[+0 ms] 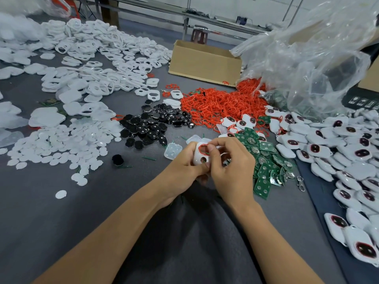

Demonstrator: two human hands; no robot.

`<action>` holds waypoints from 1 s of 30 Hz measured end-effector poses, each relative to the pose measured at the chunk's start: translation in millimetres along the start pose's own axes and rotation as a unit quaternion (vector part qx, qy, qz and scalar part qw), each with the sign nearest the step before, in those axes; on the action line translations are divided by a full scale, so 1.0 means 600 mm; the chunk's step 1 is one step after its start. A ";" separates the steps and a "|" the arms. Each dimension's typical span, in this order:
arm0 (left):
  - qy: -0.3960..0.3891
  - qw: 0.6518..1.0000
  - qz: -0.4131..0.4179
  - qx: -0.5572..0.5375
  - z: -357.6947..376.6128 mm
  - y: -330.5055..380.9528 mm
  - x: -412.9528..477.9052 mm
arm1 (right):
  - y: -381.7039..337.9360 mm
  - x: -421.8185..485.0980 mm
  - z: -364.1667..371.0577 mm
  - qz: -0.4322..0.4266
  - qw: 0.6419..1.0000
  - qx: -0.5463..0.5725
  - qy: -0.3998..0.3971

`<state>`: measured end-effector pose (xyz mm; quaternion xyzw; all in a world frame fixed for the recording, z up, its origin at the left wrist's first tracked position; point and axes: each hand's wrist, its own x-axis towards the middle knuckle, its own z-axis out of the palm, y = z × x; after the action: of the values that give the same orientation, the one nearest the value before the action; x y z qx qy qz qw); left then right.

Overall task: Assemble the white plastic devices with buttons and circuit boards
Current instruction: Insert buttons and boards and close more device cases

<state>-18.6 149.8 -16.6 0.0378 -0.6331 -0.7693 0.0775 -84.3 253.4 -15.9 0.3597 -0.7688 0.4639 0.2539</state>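
A white plastic shell [198,158] with a red ring [203,149] round its large opening sits between both hands above the grey table. My left hand [182,171] grips the shell from the left and below. My right hand [231,167] holds it from the right, thumb pressing on the red ring at the opening. Green circuit boards [266,160] lie in a heap just right of the hands. Black buttons [151,124] are piled behind and to the left. Red rings [215,105] form a big heap behind.
Empty white shells [98,64] cover the far left; small white discs [61,146] spread at left. Finished white devices [348,156] pile along the right. A cardboard box [203,62] and a clear plastic bag [307,58] stand at the back right. Clear covers [173,151] lie by the hands.
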 end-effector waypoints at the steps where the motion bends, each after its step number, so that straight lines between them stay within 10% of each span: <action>1: -0.001 1.000 -0.002 -0.009 0.001 0.001 0.000 | 0.002 0.000 0.001 0.000 1.000 0.000 0.000; 30: 0.035 0.978 -0.019 -0.205 -0.018 0.005 0.002 | 0.010 0.018 -0.014 -0.030 0.986 0.125 -0.106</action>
<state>-18.0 138.7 -15.7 0.0601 -0.4576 -0.8824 0.0912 -95.2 259.4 -7.9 0.4589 -0.7157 0.5081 0.1383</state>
